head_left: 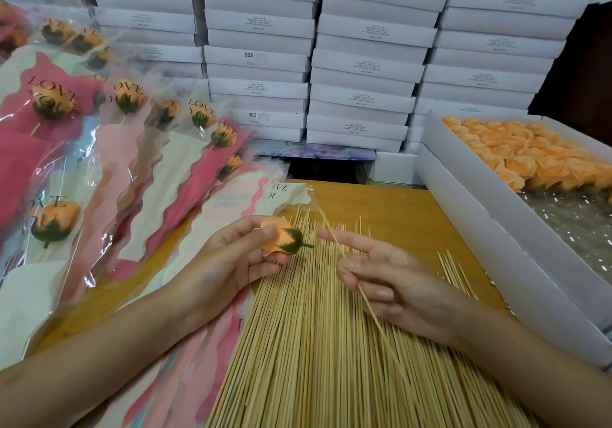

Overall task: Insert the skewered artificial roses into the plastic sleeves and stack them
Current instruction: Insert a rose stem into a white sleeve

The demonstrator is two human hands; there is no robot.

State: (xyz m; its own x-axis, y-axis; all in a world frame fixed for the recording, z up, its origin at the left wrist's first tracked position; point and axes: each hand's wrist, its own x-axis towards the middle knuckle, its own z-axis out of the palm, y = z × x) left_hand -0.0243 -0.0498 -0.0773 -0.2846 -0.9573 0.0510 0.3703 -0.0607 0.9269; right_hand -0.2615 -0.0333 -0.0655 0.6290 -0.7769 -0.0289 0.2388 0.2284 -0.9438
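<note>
- Over the middle of the desk (390, 205), the left hand (228, 262) grips an orange rose head (280, 239) between thumb and fingers, with its green stub pointing right.
- Just beside the rose head, not touching it, the right hand (390, 282) pinches a single bamboo skewer (328, 225) in curled fingers, forefinger stretched out. The skewer slants up and away.
- Beneath both hands, a broad pile of loose skewers (314, 345) covers the desk's near edge.
- Along the left edge lie overlapping sleeved roses (129, 96) in pink and cream "LOVE YOU" wrappers. Empty sleeves (231, 202) lie by the left wrist.
- At the right edge sits a white tray (463, 212) of orange roses (516, 152).
- Stacked white boxes (361, 63) line the far edge.
</note>
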